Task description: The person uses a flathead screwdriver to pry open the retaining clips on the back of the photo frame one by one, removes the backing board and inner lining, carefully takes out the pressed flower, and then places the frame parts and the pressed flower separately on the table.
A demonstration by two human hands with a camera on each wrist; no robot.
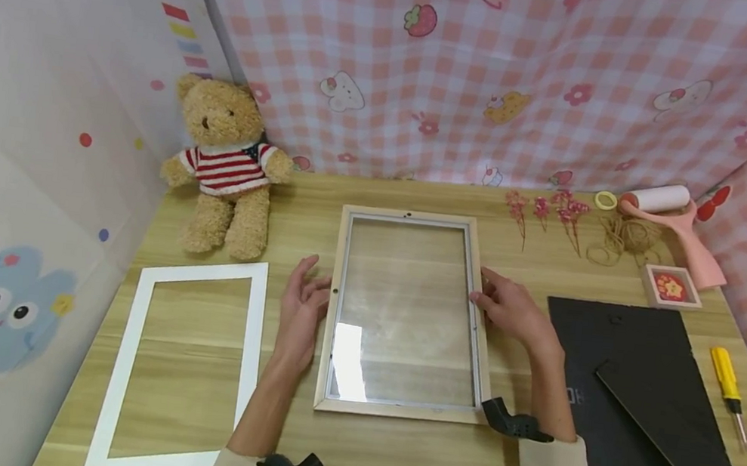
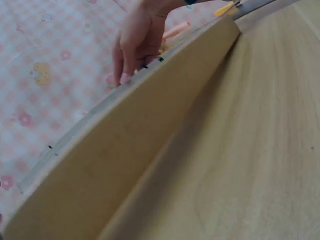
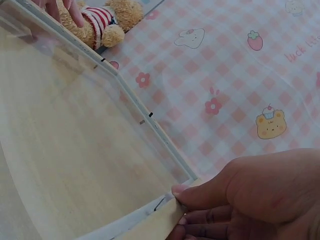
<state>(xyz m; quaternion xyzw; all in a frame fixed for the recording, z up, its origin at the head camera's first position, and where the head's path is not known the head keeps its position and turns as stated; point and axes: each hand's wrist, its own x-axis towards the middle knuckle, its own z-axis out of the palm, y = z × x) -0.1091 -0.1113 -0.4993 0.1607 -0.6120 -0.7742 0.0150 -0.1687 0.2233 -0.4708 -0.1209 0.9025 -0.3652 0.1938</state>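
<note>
A light wooden picture frame [image 1: 389,409] with a clear pane [image 1: 406,312] lies face down in the middle of the table, small dark tabs along its inner rim. My right hand [image 1: 514,308] pinches its right side; in the right wrist view the thumb [image 3: 187,194] rests on the rim and the other fingers are curled against the outer side. Beside the frame's left side is my left hand [image 1: 302,316], fingers loosely bent, their tips at the outer edge. The left wrist view shows the frame's outer side [image 2: 135,125], but not the left hand.
A white mat border [image 1: 253,342] lies at left, below a teddy bear [image 1: 226,172]. At right are a black backing board [image 1: 603,454] with its stand and a yellow screwdriver [image 1: 727,380]. Dried flowers [image 1: 568,204], twine [image 1: 636,234], a lint roller [image 1: 694,240] and a small box [image 1: 671,287] sit behind.
</note>
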